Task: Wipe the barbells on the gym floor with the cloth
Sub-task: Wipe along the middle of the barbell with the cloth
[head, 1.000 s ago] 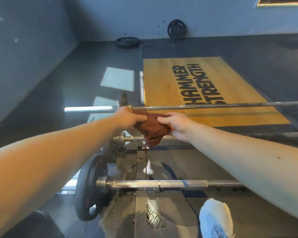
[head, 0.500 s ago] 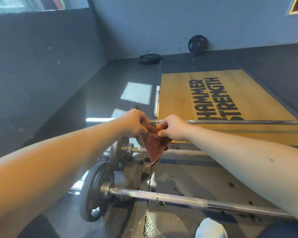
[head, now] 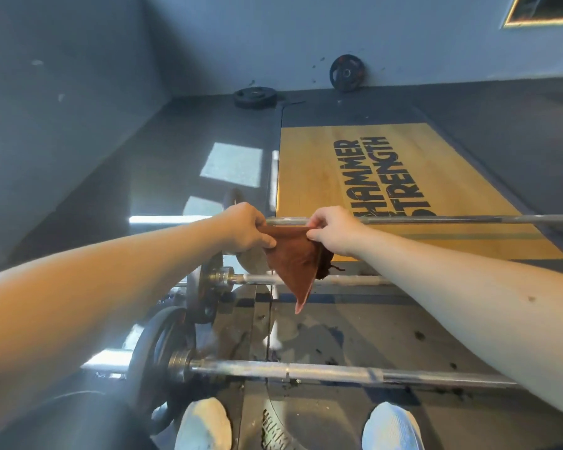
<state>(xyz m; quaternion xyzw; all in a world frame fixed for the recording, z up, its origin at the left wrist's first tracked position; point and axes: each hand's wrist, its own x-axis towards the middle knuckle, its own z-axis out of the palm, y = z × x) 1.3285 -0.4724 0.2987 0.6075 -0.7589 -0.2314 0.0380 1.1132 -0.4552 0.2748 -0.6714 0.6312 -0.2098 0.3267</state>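
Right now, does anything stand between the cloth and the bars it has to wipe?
Nothing visible does. The left hand and right hand pinch the cloth by its top edge, just in front of the far bar. The middle bar and near bar lie bare below.

The cloth (head: 293, 261) is a soft, matt, rust-brown fabric with a frayed dark edge. The nearest barbell (head: 338, 373) is bare grey metal, dull and scuffed in patches; the farthest barbell (head: 435, 219) gleams smoother. The platform (head: 309, 177) is smooth pale wood with a satin sheen. The dark floor (head: 176, 164) looks glossy, mirroring light.
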